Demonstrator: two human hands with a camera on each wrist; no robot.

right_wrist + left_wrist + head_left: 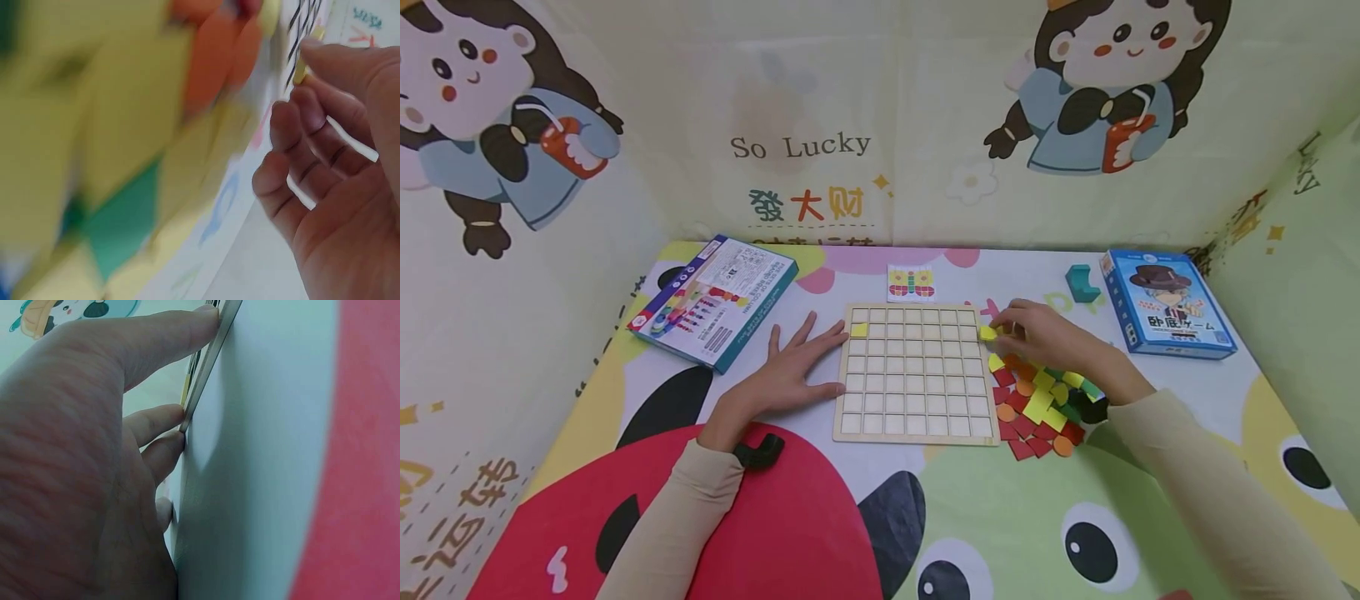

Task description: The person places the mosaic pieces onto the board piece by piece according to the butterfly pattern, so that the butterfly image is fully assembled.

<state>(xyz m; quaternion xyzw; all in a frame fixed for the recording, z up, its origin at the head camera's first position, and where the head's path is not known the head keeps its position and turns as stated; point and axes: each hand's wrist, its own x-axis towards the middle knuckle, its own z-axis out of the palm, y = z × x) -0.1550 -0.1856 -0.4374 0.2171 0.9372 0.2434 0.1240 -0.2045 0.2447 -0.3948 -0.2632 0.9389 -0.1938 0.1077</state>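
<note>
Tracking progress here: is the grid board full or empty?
Nearly empty: the grid board holds one yellow square near its upper left; the rest looks bare.

Soft light reaches the table's far edge (1022, 261) in the head view, with a faint shadow beside the right sleeve (1213, 492). The left wrist view is dim, bluish; the right wrist view blurs close pieces (134, 112).

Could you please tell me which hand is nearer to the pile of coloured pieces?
The right hand: it is at the far edge of the pile, pinching a yellow piece. The left hand is across the grid board, touching its left edge.
</note>
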